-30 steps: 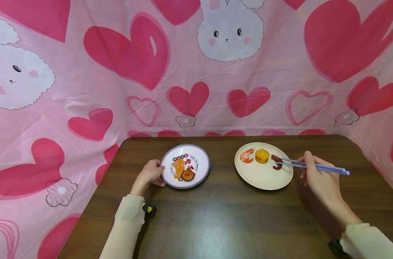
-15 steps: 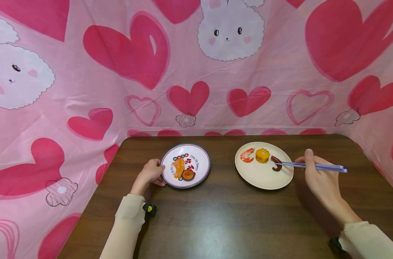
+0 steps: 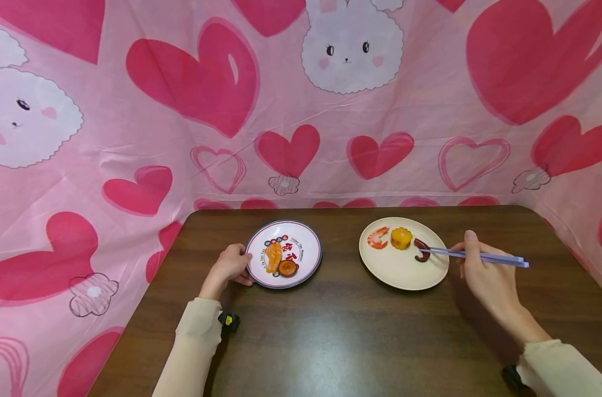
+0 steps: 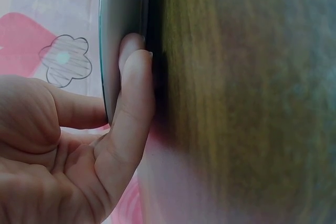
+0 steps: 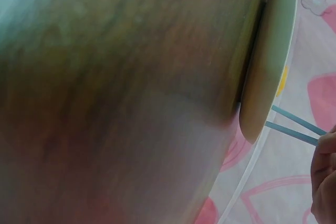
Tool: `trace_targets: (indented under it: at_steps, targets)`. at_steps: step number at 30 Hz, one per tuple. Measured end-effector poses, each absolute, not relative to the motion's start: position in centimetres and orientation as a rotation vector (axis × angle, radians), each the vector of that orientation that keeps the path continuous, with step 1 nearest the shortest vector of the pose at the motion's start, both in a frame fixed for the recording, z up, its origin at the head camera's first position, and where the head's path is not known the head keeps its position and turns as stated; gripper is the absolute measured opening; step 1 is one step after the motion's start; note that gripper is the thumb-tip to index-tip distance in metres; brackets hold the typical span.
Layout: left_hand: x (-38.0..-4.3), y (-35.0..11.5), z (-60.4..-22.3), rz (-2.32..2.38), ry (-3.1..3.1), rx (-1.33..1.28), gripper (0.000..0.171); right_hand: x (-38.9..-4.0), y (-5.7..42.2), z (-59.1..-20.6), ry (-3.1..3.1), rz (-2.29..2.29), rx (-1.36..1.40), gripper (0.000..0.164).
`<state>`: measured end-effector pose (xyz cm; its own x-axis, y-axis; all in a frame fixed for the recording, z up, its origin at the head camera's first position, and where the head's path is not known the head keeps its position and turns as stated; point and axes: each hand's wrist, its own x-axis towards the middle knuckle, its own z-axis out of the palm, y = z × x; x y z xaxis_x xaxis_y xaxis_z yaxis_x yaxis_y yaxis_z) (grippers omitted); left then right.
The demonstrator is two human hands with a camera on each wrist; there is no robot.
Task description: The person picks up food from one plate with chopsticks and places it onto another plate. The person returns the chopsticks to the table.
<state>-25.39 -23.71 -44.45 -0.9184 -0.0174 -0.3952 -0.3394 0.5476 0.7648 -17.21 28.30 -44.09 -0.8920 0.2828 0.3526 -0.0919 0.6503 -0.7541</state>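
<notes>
My left hand point(image 3: 229, 263) grips the left rim of a white printed plate point(image 3: 306, 264), thumb over the edge and fingers under it, as the left wrist view shows. On that plate lie an orange, white-striped slice point(image 3: 273, 257) and a round brown mushroom-like piece point(image 3: 288, 268). My right hand point(image 3: 489, 275) holds lilac chopsticks point(image 3: 489, 257), whose tips reach over a cream plate point(image 3: 400, 275) to a dark red, curved, tentacle-like piece point(image 3: 422, 251). A shrimp point(image 3: 377, 238) and a yellow scalloped corn-like piece point(image 3: 402, 239) lie on the same plate, left of it.
Both plates stand toward the back of a dark wooden table point(image 3: 331, 342). Behind and beside it hangs a pink cloth point(image 3: 331, 116) with hearts and rabbit faces. Table surface lies between the plates.
The chopsticks, seen spread around the dark red piece a second ago, have drawn together at it. The right hand shifted slightly; the left hand and its plate stay put.
</notes>
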Motion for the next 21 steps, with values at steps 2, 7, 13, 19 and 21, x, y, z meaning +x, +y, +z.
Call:
trace_targets:
  at_steps: [2, 7, 13, 19, 21]
  targets:
    - [-25.36, -23.73, -44.46, 1.32, 2.447, -0.292, 0.026, -17.23, 28.18, -44.12, -2.409, 1.145, -0.151, 0.059]
    - [-25.25, -23.78, -44.49, 1.325, 2.446, -0.291, 0.026, -17.22, 27.83, -44.23, -2.337, 1.167, -0.153, 0.058]
    - [-25.21, -23.79, -44.53, 1.327, 2.444, -0.295, 0.026, -17.24, 27.63, -44.26, -2.292, 1.198, -0.149, 0.057]
    - [-25.28, -23.79, -44.58, 1.329, 2.444, -0.295, 0.025, -17.24, 27.66, -44.33, -2.278, 1.207, -0.134, 0.056]
    - [-25.28, -23.8, -44.57, 1.332, 2.445, -0.293, 0.025, -17.23, 27.62, -44.29, -2.274, 1.203, -0.125, 0.055]
